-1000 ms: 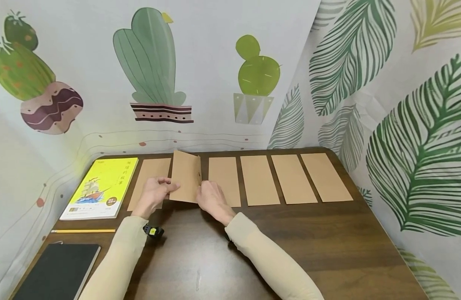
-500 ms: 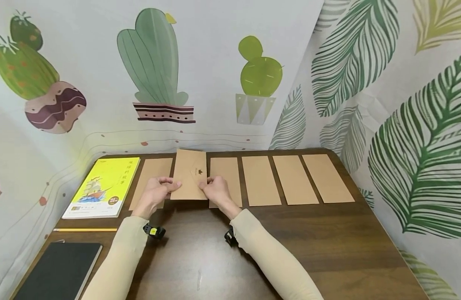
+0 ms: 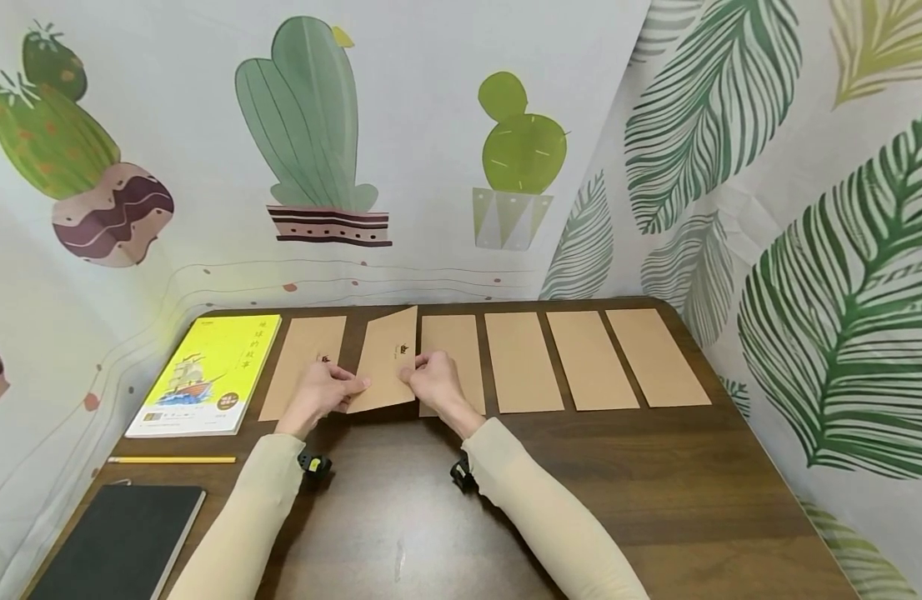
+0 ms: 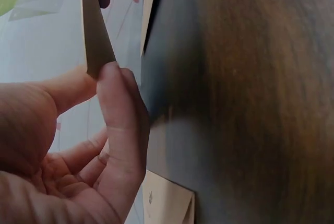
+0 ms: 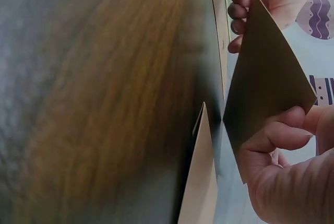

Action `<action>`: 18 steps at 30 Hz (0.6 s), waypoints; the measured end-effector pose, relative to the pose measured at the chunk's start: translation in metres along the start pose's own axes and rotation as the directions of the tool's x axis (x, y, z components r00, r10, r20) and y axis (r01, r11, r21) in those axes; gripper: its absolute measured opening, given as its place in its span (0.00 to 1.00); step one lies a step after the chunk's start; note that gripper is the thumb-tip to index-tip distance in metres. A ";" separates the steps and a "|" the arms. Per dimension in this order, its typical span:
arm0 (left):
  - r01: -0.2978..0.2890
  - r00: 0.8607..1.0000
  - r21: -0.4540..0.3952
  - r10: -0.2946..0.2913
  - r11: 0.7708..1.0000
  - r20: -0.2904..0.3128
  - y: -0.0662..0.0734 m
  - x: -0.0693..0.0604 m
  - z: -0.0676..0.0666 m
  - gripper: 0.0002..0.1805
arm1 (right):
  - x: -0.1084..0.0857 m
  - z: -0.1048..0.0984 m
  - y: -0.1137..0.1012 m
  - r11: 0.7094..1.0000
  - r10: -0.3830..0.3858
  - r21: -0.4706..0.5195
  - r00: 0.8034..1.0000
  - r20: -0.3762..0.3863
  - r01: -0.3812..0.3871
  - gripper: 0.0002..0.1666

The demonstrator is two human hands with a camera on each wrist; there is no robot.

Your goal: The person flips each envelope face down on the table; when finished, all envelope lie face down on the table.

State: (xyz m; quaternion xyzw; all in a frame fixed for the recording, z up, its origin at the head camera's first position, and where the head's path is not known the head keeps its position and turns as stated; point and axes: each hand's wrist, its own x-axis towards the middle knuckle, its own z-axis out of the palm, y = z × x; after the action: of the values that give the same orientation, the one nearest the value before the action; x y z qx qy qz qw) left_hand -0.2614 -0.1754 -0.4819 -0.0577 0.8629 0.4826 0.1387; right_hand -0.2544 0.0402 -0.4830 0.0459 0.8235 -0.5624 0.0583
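Observation:
A brown paper card (image 3: 386, 360) with a small dark crown print is held tilted above the table's back part. My left hand (image 3: 324, 395) pinches its lower left edge between thumb and fingers, and my right hand (image 3: 435, 382) pinches its right edge. In the left wrist view the card (image 4: 94, 31) shows nearly edge-on at the left fingertips (image 4: 100, 71). The right wrist view shows the card's shaded face (image 5: 271, 67), with the right thumb and fingers (image 5: 276, 135) on its near edge. Another card (image 3: 299, 350) with a dark print lies behind my left hand.
Several brown cards (image 3: 523, 362) lie in a row to the right along the table's back edge. On the left are a yellow book (image 3: 206, 367), a yellow pencil (image 3: 172, 460) and a black notebook (image 3: 116, 542). A patterned cloth (image 3: 423, 150) hangs behind the dark wooden table (image 3: 581, 475).
The held card has turned so its crown print faces the head camera, and it now tilts with its right side higher. My left hand has shifted slightly right, and the right hand regripped the card's edge.

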 end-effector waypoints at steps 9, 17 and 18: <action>-0.001 1.000 0.000 0.001 1.000 0.031 0.001 0.002 0.010 0.21 | 0.000 0.000 -0.005 0.992 -0.101 -0.079 0.993 -0.062 0.096 0.05; -0.033 0.999 -0.003 0.033 0.999 0.039 0.009 0.003 0.022 0.18 | -0.005 0.003 -0.015 0.980 -0.136 -0.161 0.986 -0.098 0.119 0.06; -0.057 0.998 0.006 0.057 0.998 0.034 0.010 0.003 0.023 0.17 | -0.006 0.003 -0.016 0.976 -0.143 -0.177 0.985 -0.093 0.125 0.05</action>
State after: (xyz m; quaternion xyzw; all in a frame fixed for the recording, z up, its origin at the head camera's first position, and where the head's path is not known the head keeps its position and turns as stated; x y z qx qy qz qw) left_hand -0.2626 -0.1506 -0.4859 -0.0245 0.8633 0.4844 0.1397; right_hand -0.2507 0.0314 -0.4684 0.0146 0.8717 -0.4894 -0.0194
